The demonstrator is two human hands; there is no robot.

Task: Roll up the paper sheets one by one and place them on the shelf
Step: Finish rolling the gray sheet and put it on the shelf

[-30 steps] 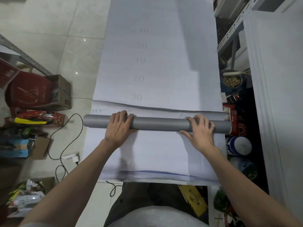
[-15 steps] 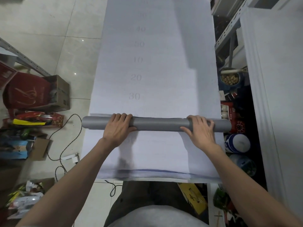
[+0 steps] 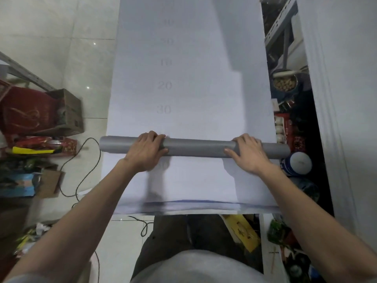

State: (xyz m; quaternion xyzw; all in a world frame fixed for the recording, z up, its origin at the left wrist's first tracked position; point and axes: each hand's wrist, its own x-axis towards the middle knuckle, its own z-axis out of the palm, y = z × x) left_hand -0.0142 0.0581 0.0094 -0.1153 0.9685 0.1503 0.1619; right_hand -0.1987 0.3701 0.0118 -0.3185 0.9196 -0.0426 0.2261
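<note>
Grey and tube-shaped, the rolled-up part of the paper sheet (image 3: 195,149) lies crosswise on a long white paper sheet (image 3: 189,78) spread flat along the tiled floor (image 3: 57,37), with faint grey numerals such as 20 and 30 printed down the middle of the flat sheet beyond the roll. The left hand (image 3: 145,153) lies on top of the roll toward its left part, fingers curled over the far side and thumb pressed against the near side, so it is wrapped around the tube. The right hand (image 3: 250,153) sits toward the roll's right part in the same way, fingers draped over the top and thumb stretched along the near side. Both forearms reach in from the bottom corners. More white paper lies flat between the roll and the person's knees, its near edge showing several stacked layers. Left of the sheet stand a brown cardboard box (image 3: 67,113) with a dark red bag (image 3: 26,111) leaning against it, and a black cable (image 3: 85,166) loops over the tiles. To the right, a metal shelf frame (image 3: 279,27) holds a bowl of brownish round items (image 3: 284,85), with a blue and white round container (image 3: 297,163) just beside the roll's right end.
</note>
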